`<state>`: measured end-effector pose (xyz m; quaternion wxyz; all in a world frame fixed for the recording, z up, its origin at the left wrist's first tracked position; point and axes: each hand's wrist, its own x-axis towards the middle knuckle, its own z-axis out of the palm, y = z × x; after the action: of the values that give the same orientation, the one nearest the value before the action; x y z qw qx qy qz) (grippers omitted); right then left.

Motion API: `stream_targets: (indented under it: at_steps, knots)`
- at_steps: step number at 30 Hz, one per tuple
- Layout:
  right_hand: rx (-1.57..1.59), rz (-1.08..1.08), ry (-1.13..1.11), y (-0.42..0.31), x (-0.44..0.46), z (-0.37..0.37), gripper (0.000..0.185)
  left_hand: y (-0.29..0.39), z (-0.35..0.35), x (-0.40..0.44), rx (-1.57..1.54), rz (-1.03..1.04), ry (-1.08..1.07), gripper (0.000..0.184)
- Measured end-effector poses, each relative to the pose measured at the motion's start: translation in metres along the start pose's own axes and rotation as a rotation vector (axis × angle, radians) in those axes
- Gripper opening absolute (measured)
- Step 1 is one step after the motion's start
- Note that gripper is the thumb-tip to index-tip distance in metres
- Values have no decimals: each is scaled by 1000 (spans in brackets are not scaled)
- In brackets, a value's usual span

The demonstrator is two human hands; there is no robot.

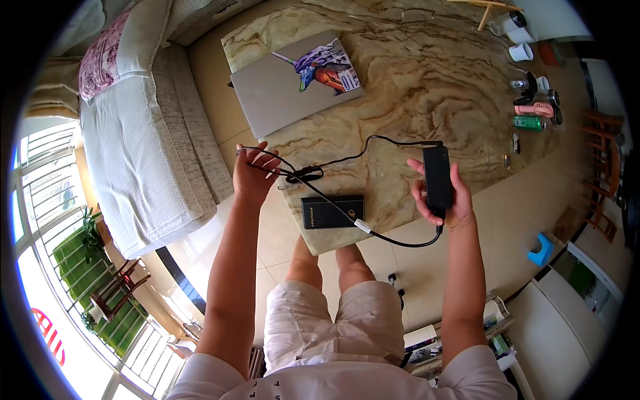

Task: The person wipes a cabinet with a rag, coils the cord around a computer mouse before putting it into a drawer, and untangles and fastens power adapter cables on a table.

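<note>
My right hand [450,197] grips a black power adapter [437,177], held upright above the table's near edge. Its thick cable leaves the lower end and curves left past a white tag [362,225] to my left hand [255,173], whose fingers are curled on the black cable [323,194]. A thinner cord from the adapter's top runs left to a bundled coil [305,175] by the table edge. Below the cable lies a flat black box [333,212] with gold lettering. Beyond it, a closed grey laptop [287,87] with a colourful sticker rests on the marble-patterned table [427,87].
Cups [521,52], a green can [529,123], a pink item [533,109] and small objects stand along the table's right side. A sofa [150,147] is at the left. A blue stool [541,249] stands on the floor at the right.
</note>
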<state>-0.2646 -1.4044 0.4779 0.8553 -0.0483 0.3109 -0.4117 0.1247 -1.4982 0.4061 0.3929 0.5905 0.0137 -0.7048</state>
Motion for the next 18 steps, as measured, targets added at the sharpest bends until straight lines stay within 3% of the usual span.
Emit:
stream_targets:
  at_steps: [2, 4, 5, 8, 13, 15, 18]
  knots:
    - [-29, 21, 67, 1, -2, -9, 91, 12, 1, 0, -1, -35, -51, 61]
    - [-89, 6, 363, 3, -1, -25, 80, 21, 6, -1, 61, -79, -110, 77]
    - [-88, 7, 363, 6, 0, -41, 80, 22, 10, -3, 62, -80, -109, 77]
    - [-293, 16, 519, 5, 11, -66, 40, 13, 36, -14, 209, -190, -77, 94]
    - [-485, 79, 593, 17, 30, -87, 31, -22, 31, -17, 239, -180, -187, 92]
    - [-522, 81, 544, 22, 36, -104, 31, -45, 18, -18, 132, -72, -155, 88]
    - [-490, 43, 507, 30, 42, -127, 30, -75, 3, -29, 218, 122, -139, 77]
